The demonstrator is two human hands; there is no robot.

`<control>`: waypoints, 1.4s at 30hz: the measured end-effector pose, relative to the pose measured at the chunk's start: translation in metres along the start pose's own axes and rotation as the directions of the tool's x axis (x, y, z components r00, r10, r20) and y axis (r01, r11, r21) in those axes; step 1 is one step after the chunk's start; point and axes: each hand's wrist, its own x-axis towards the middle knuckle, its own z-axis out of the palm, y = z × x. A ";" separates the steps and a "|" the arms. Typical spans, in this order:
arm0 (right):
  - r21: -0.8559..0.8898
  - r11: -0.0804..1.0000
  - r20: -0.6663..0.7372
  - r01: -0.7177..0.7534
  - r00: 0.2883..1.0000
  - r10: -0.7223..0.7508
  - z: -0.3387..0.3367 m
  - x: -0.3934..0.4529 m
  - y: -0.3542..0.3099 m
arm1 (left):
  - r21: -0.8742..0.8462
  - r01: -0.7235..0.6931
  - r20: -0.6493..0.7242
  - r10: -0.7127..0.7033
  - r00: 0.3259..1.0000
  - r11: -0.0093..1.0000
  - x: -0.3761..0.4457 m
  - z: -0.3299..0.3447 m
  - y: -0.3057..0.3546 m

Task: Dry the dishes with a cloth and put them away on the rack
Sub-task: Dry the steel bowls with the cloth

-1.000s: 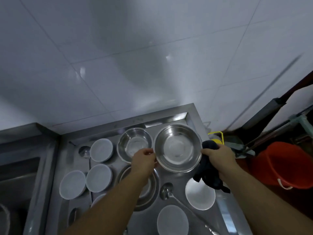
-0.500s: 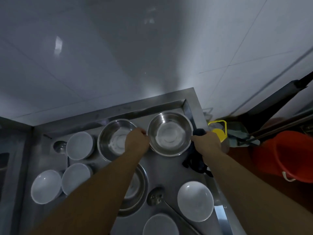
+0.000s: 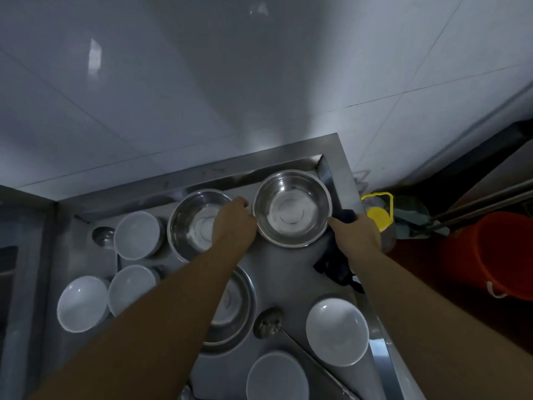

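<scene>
A steel bowl sits at the back right corner of the steel counter. My left hand grips its left rim. On the bowl's right side, my right hand holds a dark cloth against the rim, and the cloth hangs down below the hand. A second steel bowl stands just left of it, partly behind my left hand. A third steel bowl lies under my left forearm.
Several white bowls stand around the counter, left and front. Two ladles lie among them. A yellow-capped bottle and an orange bucket are on the floor to the right. A tiled wall rises behind.
Both hands have carried the steel bowl away from me and set it down in the back right corner of the counter. The cloth stays in my right hand.
</scene>
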 end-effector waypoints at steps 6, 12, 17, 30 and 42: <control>-0.007 0.999 -0.014 -0.035 0.999 0.034 -0.013 -0.030 0.016 | -0.080 0.074 -0.006 -0.075 0.997 0.994 -0.040 -0.016 -0.041; 0.162 0.981 0.115 -0.107 0.989 0.089 -0.001 -0.066 0.026 | -0.258 0.326 -0.054 -0.350 0.935 0.910 -0.077 -0.023 -0.093; 0.204 0.978 0.189 -0.049 0.982 0.010 0.024 -0.093 0.015 | -0.375 0.554 0.184 -0.526 0.830 0.743 -0.070 -0.023 -0.115; 0.420 0.893 0.373 -0.160 0.928 -0.009 0.044 -0.148 0.014 | -0.815 0.512 0.289 -0.577 0.764 0.270 -0.072 -0.031 -0.124; 0.738 0.667 0.447 -0.098 0.812 -0.375 0.030 -0.288 -0.039 | -0.906 0.420 0.388 -0.286 0.876 0.057 -0.198 -0.146 -0.161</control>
